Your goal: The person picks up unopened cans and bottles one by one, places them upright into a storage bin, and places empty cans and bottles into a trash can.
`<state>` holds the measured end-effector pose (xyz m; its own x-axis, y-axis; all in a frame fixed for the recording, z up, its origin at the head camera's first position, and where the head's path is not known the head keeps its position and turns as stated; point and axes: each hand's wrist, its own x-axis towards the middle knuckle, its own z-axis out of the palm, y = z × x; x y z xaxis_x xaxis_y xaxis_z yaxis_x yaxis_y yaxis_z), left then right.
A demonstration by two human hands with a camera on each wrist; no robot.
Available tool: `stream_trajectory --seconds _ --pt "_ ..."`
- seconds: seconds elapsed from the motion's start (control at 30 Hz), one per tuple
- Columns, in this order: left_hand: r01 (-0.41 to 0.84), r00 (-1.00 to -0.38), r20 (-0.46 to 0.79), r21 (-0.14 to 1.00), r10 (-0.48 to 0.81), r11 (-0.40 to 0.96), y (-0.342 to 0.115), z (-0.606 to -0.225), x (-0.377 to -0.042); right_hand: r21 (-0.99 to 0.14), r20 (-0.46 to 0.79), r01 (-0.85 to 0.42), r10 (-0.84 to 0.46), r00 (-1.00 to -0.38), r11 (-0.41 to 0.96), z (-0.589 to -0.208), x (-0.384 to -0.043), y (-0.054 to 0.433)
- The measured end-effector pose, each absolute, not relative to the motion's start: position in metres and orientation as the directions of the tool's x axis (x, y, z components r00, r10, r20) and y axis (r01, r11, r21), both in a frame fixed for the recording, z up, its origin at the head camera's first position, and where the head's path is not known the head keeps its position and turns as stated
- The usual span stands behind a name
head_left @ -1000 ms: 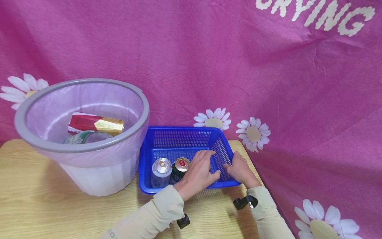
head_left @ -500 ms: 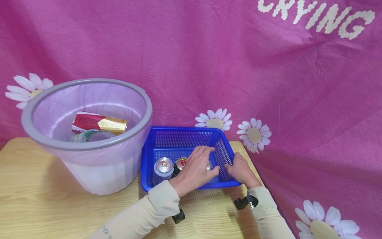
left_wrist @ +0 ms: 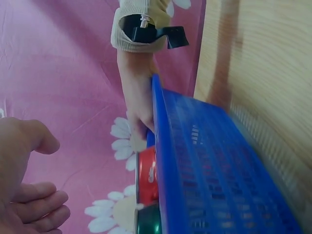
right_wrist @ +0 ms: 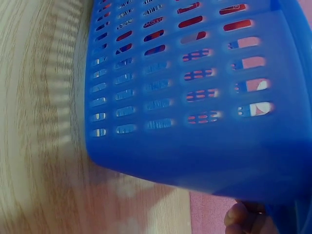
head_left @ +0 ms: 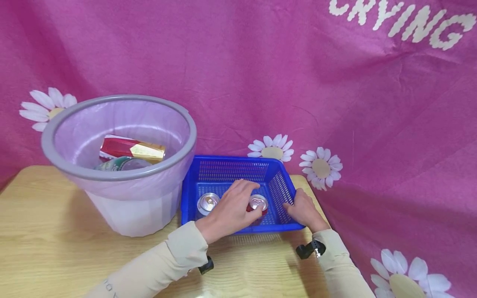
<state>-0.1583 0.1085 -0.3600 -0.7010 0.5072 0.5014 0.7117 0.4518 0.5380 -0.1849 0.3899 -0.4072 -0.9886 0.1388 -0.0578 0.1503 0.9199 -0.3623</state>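
A blue plastic basket [head_left: 280, 166] stands on the table, and my right hand [head_left: 303, 210] grips its right rim. Over the front of the basket hovers my left hand [head_left: 232, 209], its fingers and thumb spread in a loose curve around nothing. To the left of that hand, a silver-topped can [head_left: 207, 202] is upright in the basket. A red can [head_left: 258, 203] stands between its fingertips and thumb as seen from the head, though the left wrist view has the palm apart from it. A green can [left_wrist: 148, 220], beside the red one in that wrist view, is hidden by my left hand from above.
A bin [head_left: 130, 215] with a grey rim and purple liner stands left of the basket. Inside it lie a red-and-gold can [head_left: 132, 149] and a green-labelled clear container [head_left: 124, 164]. A pink flowered cloth [head_left: 223, 74] hangs behind the wooden table [head_left: 56, 248] and along its right side.
My left hand has shifted left over the basket, uncovering the red can and covering the dark green one. My right hand keeps its grip on the rim. The head view has turned slightly left.
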Motion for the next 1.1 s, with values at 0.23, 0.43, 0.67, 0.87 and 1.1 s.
stream_trajectory --seconds 0.23,0.43,0.67,0.87,1.1 --pt "0.720 -0.694 0.521 0.517 0.496 0.463 0.083 -0.360 -0.157 -0.385 -0.059 0.137 0.124 -0.991 0.913 -0.408 -0.187 0.389" --pt "0.669 -0.742 0.466 0.566 0.482 0.481 0.060 -0.359 -0.150 -0.381 -0.060 0.132 0.118 -0.991 0.915 -0.407 -0.186 0.391" --pt "0.664 -0.746 0.483 0.587 0.458 0.463 0.037 -0.352 -0.144 -0.402 -0.088 0.091 0.060 -0.994 0.911 -0.401 -0.185 0.394" --pt "0.671 -0.741 0.524 0.573 0.419 0.471 0.023 -0.358 -0.140 -0.424 -0.108 0.091 0.050 -0.993 0.901 -0.399 -0.182 0.396" --pt "0.691 -0.721 0.579 0.554 0.382 0.464 0.003 -0.371 -0.132 -0.451 -0.116 0.104 0.057 -0.992 0.886 -0.399 -0.180 0.397"
